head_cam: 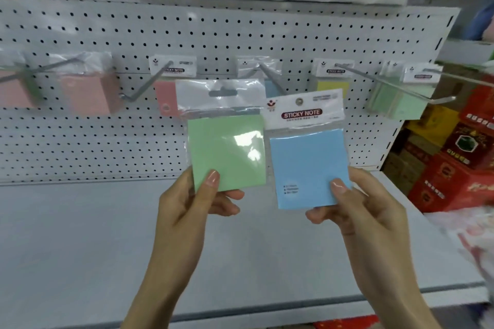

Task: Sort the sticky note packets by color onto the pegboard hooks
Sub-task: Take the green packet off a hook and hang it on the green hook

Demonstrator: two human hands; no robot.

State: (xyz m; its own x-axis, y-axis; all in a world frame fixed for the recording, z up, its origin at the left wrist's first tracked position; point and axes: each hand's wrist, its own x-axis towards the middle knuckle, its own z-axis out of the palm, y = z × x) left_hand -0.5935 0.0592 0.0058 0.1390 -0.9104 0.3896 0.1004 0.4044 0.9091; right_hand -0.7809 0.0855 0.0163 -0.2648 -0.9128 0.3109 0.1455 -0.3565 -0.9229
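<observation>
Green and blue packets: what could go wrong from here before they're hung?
The left grip pinches the green packet and the right grip the blue packet by bottom corners only; either may swing or slip when its hang hole meets a hook tip.
The hanging green packets are at the far right, so the left arm would likely cross the blue packet.
The hanging blue packet is mostly hidden behind the held ones; mis-hooking is possible.

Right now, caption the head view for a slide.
Left hand holds green packet, right hand blue packet, facing the pegboard.
</observation>
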